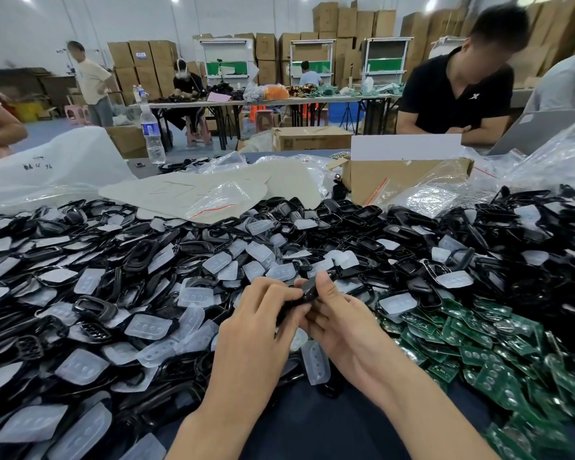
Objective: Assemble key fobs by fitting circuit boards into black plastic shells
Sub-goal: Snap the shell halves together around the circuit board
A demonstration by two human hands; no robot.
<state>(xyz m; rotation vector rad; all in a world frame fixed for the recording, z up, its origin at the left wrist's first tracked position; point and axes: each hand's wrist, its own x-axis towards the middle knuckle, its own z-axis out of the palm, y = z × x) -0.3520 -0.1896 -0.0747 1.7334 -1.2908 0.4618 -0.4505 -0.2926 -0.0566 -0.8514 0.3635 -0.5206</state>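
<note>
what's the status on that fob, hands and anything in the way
Left hand, right hand both gripping one black shell. Board inside can't be seen. Nothing blocking; green circuit boards piled at right.

Only two hands and forearms of the wearer are in view. The left hand (256, 330) is bare, its back showing, with knuckle creases and faint tendon lines visible. The right hand (339, 313) is bare too, thumb side and palm edge showing, skin folds at the thumb base. The left forearm (226, 410) is bare down to the bottom frame edge, smooth, with light hair hard to make out. The right forearm (422, 403) is the same, bare to the frame edge. Both look stretched wide near the lens. Nails are too small to judge.
</note>
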